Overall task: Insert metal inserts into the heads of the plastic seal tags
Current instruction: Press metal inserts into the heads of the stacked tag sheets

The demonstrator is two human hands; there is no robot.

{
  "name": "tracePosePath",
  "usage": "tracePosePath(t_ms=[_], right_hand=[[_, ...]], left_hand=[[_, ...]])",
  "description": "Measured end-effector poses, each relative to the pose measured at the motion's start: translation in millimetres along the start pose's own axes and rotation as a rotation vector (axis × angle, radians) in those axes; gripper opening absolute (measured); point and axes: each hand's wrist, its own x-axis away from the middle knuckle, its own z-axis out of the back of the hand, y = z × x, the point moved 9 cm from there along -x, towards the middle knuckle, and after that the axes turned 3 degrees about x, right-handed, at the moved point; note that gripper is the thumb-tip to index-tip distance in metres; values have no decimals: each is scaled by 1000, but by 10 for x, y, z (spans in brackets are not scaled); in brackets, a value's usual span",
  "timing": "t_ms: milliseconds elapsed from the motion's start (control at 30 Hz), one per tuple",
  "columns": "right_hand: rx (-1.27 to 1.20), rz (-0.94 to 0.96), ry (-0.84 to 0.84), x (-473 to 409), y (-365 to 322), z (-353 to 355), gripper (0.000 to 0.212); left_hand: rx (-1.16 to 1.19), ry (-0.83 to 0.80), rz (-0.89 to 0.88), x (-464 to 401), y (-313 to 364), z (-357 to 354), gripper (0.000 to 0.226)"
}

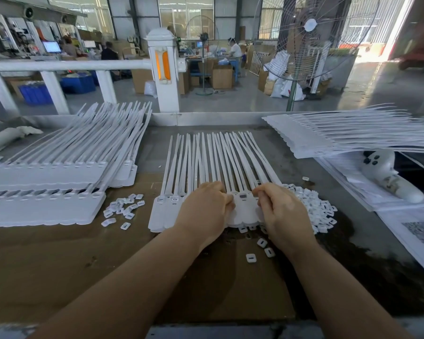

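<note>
A: Lying flat at the centre of the bench [316,177] is a joined strip of white plastic seal tags [206,157]. Smooth, narrow tails fan away from the person; broad scalloped flags point toward them. The bench surface is dull grey, with a brown cardboard sheet [59,253] under the work.

B: Heads?

A: Small rectangular sockets between tail and flag. The two at the strip's left end show a metallic glint; one between the hands shows a dark grey fill.

B: Inserts?

A: A loose heap of inserts [316,206], small white squarish pieces each with a dark slot, lies just right of the strip, touching it. A smaller scatter [123,209] lies to the left.

B: Hand pose?

A: The left hand [203,211] rests palm down on the strip, fingers curled over the heads with the thumb tip toward the centre. The right hand [282,211] rests likewise, fingers curled, fingertips meeting at a head. Whether either hand pinches an insert cannot be told.

B: Other stock?

A: Stacked tag strips [59,167] at the left, another stack [340,133] at the right rear, printed paper sheets [414,228] at the right edge.
</note>
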Motion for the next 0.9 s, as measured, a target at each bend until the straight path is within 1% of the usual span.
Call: tracePosePath(t_ms=[100,200,267,333,433,500,600,700,833,900], right_hand=[[1,-3,-4,-1,4,-2,16],[0,-8,-10,-2,1,2,17],[-2,-1,-9,-1,-14,10,17],[-8,-1,-11,2,-18,11,17],[-16,-15,-12,8,-2,15,18],[-16,-10,-8,12,-6,22,18],[-43,-3,4,8,-33,32,18],[-248,-90,76,-5,15,145,20],[-675,-333,231,-16,258,291,28],[-873,-481,312,-8,397,302,31]], left_hand=[[59,-17,-3,34,-14,37,31],[103,17,-19,114,41,81,26],[207,34,-1,177,80,105,20],[304,-27,-16,237,159,72,16],[349,-133,-57,309,255,8,16],[349,-124,-47,321,244,22,16],[363,-61,2,299,185,90,18],[463,-67,16,282,255,93,26],[684,-172,-6,336,567,-67,41],[751,-214,-67,376,770,-139,48]])
